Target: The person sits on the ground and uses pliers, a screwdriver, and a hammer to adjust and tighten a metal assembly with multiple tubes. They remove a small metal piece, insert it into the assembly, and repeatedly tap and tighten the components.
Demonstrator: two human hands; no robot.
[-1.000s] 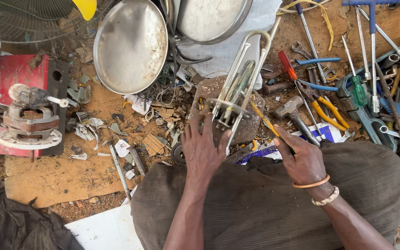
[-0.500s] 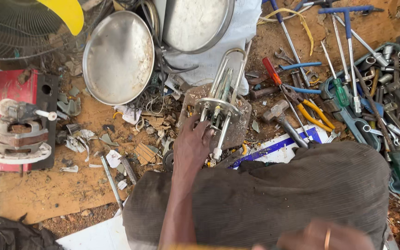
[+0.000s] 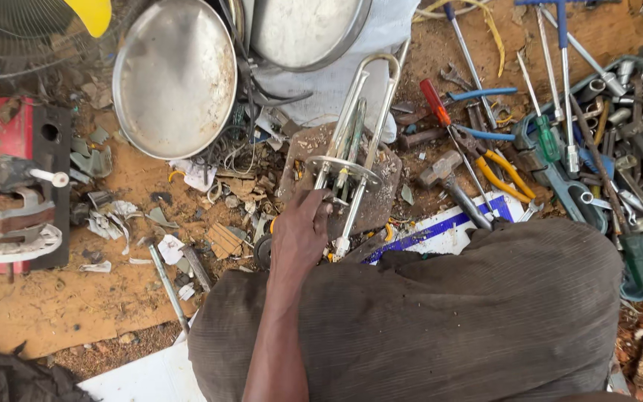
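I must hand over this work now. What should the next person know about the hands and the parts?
Left hand: its grip rests on the round flange of the metal heating element, which lies on a worn block.
Right hand: out of view.
Hammer, red-handled screwdriver and yellow-handled pliers lie to the right, untouched.
Done and left: the picture does not show it.

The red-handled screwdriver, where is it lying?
In the head view, the red-handled screwdriver lies right of centre on the ground, between the looped metal heating element and the yellow-handled pliers.

Silver metal pan (image 3: 175, 78), red-handled screwdriver (image 3: 435, 103), yellow-handled pliers (image 3: 506, 176), brown ribbed trousers (image 3: 440, 320).
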